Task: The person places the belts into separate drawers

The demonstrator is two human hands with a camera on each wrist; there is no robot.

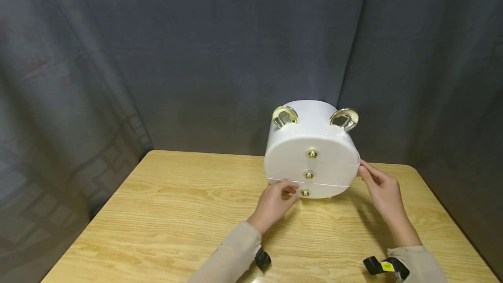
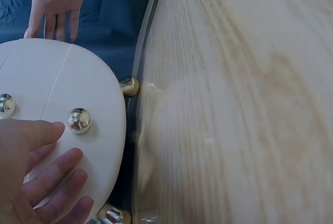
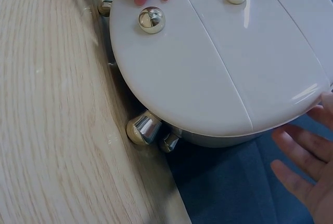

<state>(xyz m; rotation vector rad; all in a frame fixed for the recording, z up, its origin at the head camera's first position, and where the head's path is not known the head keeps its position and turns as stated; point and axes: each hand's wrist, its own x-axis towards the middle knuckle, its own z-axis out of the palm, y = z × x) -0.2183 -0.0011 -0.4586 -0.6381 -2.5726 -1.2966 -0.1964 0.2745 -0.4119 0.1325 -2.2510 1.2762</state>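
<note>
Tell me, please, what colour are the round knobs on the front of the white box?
The knobs are shiny gold on the white box; the right wrist view shows this best.

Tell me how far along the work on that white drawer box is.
Done: the white drawer box stands on the table, all three drawers looking closed. In hand: the left hand has fingers on the bottom drawer's front beside its gold knob; the right hand touches the box's side. Left: no drawer pulled out yet.
</note>
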